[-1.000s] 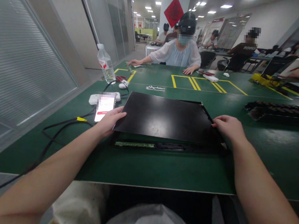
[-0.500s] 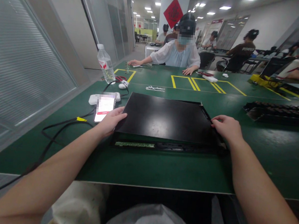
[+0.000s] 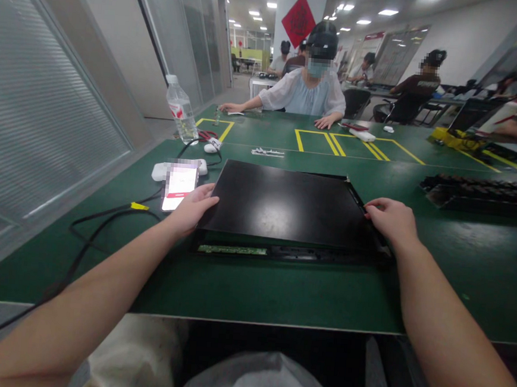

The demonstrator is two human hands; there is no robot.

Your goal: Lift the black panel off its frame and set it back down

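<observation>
A glossy black display panel (image 3: 280, 204) lies tilted over a black frame (image 3: 325, 256), its left side raised. Along the frame's near edge a green circuit board strip (image 3: 231, 250) shows. My left hand (image 3: 194, 208) grips the panel's left edge, thumb on top and the other fingers partly hidden beneath. At the right side my right hand (image 3: 391, 219) is closed, with thumb and fingers pinching the frame's edge by the panel. What lies under the panel is hidden.
Left of the panel, a lit phone (image 3: 182, 181) leans on a white object, near a black cable (image 3: 88, 243) and a water bottle (image 3: 182, 113). Long black parts (image 3: 486, 196) lie right. A person (image 3: 304, 93) sits across the green table (image 3: 277, 296); white strips (image 3: 267, 153) lie between.
Almost nothing differs. The whole view has shifted very slightly, while both hands keep their places on the panel and frame.
</observation>
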